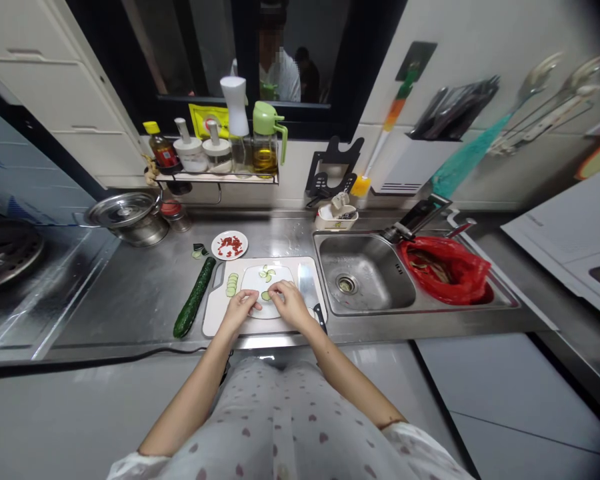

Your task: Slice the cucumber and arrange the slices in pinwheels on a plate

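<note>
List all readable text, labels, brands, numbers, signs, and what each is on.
No legible text anywhere.
Yellow-capped bottle: red label, too small and blurred to read.
Yellow packet behind the shakers: any print too blurred and partly covered.
White boxy unit at far right: faint grey marking, too blurred to read.

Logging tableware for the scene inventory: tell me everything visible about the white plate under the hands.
White plate: rounded-square, smooth, ceramic-looking, lying flat on the cutting board. Thin cucumber pieces sit fanned out toward its far edge. A round cucumber slice is at the fingertips over its middle; whether it touches the plate is unclear. The left hand and right hand hide parts of its sides; contact can't be told.
</note>
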Available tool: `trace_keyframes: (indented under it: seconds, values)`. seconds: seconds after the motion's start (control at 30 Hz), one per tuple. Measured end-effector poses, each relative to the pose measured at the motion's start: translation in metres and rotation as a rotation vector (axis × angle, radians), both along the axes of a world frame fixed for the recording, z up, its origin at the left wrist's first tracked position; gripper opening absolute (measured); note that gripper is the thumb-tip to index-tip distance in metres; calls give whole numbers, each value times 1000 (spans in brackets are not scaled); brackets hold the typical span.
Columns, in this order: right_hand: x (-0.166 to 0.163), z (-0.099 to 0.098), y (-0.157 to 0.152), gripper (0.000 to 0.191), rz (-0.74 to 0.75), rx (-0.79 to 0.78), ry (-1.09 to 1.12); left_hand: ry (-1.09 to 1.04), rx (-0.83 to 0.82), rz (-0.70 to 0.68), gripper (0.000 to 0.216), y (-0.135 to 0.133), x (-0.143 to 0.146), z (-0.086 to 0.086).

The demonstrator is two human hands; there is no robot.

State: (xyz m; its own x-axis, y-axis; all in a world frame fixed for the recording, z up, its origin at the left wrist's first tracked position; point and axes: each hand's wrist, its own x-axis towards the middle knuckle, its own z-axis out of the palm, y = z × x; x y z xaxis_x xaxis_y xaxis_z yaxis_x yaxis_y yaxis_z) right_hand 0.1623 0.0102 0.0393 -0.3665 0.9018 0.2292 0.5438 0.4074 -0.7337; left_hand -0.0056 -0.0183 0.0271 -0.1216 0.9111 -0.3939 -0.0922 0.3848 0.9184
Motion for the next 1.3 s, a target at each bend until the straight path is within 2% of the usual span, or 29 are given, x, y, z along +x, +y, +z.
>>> trace_keyframes:
  seconds: [0.17, 0.3, 0.57, 0.77, 0.93, 1.17, 1.3]
  values:
    - [2, 2, 0, 19, 55, 78, -35, -272, -185, -29, 55, 1, 4, 3]
    - [7, 2, 0, 20, 106, 117, -60, -383, -204, -16, 52, 6, 5, 2]
    - [12, -2, 4, 19, 104, 101, -72, -298, -109, 35, 66, 12, 9, 2]
    - [10, -4, 6, 16, 87, 52, -67, -171, -33, 52, 66, 14, 12, 6]
    - [9, -5, 7, 12, 104, 34, -54, -143, 64, 49, 67, 15, 13, 7]
    - [8, -4, 9, 12, 89, -51, -46, -134, 162, -12, 63, 16, 14, -2]
    - [11, -11, 13, 11, 86, -138, -39, -117, 172, -50, 62, 20, 15, -11]
